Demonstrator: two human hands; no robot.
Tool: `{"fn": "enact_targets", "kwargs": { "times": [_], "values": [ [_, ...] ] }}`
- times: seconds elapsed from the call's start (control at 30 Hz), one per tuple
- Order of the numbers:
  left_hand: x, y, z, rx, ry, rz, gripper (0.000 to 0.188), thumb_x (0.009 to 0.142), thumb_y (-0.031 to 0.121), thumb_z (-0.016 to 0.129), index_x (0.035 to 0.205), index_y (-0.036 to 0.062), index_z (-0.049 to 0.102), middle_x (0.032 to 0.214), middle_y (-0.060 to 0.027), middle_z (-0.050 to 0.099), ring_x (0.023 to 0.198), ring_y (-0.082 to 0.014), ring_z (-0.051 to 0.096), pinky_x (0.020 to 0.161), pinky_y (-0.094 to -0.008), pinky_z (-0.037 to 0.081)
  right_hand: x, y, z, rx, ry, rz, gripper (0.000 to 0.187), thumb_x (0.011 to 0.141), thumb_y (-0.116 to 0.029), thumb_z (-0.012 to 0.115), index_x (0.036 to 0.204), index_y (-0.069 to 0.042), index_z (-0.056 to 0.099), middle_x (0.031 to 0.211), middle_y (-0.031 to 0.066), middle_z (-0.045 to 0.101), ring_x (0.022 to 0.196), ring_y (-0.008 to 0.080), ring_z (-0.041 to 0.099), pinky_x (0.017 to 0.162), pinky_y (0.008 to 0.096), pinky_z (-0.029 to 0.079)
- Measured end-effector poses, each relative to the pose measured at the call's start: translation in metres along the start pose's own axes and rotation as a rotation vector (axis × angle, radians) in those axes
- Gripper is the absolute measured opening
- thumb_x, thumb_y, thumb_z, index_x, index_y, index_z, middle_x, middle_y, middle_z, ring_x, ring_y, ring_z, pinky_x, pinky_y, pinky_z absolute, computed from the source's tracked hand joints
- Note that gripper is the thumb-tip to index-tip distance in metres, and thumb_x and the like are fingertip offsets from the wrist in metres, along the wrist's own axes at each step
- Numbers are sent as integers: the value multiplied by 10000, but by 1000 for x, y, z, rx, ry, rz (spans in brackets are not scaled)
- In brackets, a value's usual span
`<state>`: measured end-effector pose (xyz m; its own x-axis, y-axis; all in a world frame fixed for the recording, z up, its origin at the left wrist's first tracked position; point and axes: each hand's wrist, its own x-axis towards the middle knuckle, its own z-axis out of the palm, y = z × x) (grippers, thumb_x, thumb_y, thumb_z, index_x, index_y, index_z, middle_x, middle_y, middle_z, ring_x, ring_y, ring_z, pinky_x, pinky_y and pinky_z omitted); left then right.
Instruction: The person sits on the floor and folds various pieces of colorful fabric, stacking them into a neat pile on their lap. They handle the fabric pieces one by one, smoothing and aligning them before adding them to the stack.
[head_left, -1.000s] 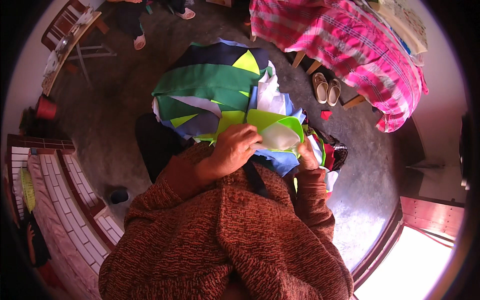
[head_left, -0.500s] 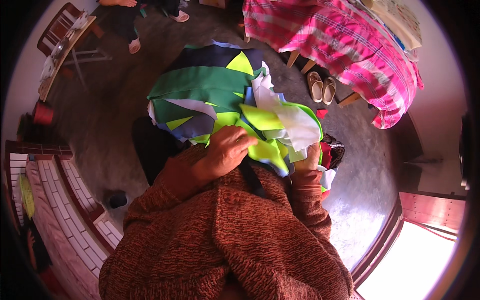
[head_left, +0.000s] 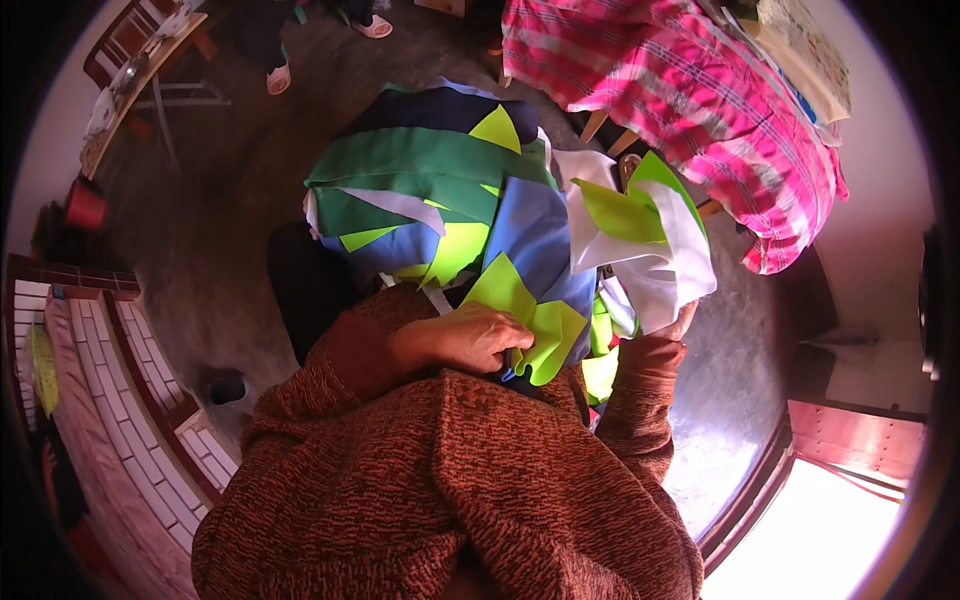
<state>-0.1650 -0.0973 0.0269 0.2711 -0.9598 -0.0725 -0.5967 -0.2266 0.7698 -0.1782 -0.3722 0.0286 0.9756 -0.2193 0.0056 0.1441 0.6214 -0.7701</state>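
Across my lap lies a heap of fabric pieces in green, navy, blue, grey and lime, with a broad green piece (head_left: 390,165) along its far side. My left hand (head_left: 465,338) is closed on a lime fabric piece (head_left: 555,343), which bunches beyond its fingers. Under that spreads a blue fabric piece (head_left: 535,225). Off to the right, my right hand (head_left: 679,323) grips white fabric (head_left: 672,262) together with lime pieces, fanned upward; the cloth hides most of its fingers. Below this bundle, more lime, white and red scraps (head_left: 602,345) show between my arms.
A bed or table with a pink checked cover (head_left: 660,80) stands at the far right, shoes partly showing beside it. A side table (head_left: 140,85) is at the far left. Another person's feet (head_left: 278,79) are on the floor ahead. White-tiled steps (head_left: 130,390) lie left.
My right hand has swung out to the right with the white and lime fabric, uncovering the blue piece. My left hand has moved slightly right and down and now holds lime fabric.
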Motion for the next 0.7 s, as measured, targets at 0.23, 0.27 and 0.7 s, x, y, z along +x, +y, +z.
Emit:
{"fn": "enact_targets", "kwargs": {
  "times": [0.23, 0.27, 0.7],
  "values": [
    [-1, 9, -13, -20, -165, -121, 274, 695, 82, 547, 963, 28, 534, 831, -200, 603, 809, -389, 595, 718, -473, 458, 41, 33, -49, 56, -243, 37, 424, 941, -230, 500, 1294, 1, 455, 1230, 143, 559, 1097, 250, 557, 960, 355, 449],
    [-1, 7, -11, -28, -140, -103, 274, 704, 81, 550, 974, 35, 534, 822, -200, 606, 792, -389, 599, 706, -472, 460, 50, 48, -63, 64, -295, 63, 411, 950, -218, 487, 1288, 15, 458, 1212, 139, 569, 1077, 243, 567, 962, 353, 449],
    [27, 6, 13, -106, 56, 204, 518, 683, -29, 528, 1168, 139, 601, 878, -157, 675, 731, -334, 654, 637, -413, 521, 78, 12, 20, 361, -193, 268, 589, 921, -451, 469, 1310, -8, 448, 1201, 180, 578, 1065, 301, 583, 942, 428, 465]
  ]
}}
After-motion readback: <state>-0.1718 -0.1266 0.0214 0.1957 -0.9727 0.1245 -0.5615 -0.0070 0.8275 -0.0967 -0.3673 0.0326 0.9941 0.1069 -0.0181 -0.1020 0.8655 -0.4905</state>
